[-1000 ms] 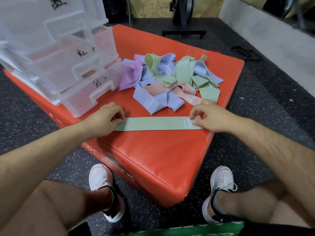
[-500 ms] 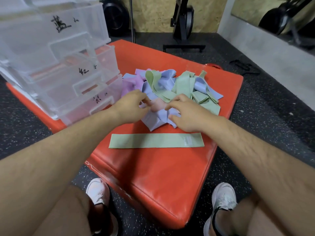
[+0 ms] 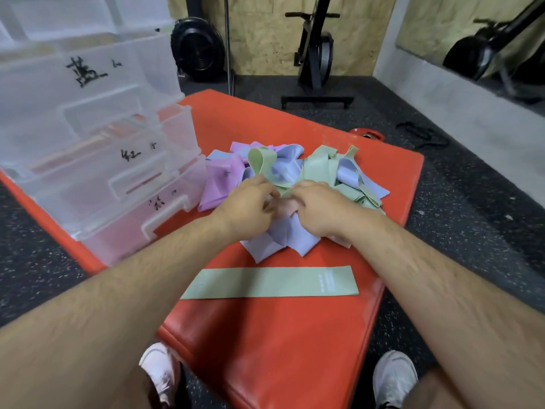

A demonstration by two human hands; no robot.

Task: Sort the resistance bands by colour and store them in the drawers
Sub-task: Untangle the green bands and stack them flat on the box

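The drawer unit [image 3: 88, 137] is clear plastic. Its stacked drawers carry black handwritten marks, and the lower ones stand out farther than the upper. Pink strips show through the middle drawer [image 3: 97, 172]. Just right of the bottom drawer [image 3: 126, 228] lies the pile of bands [image 3: 318, 172], tangled and looped. In it a purple band [image 3: 216, 184] lies nearest the unit, then come green loops [image 3: 261, 160], lilac-blue bands [image 3: 283, 243] and a peach band [image 3: 283, 208]. Right of the unit's front corner, one flat green band [image 3: 269, 282] lies straight, with pale print near its right end.
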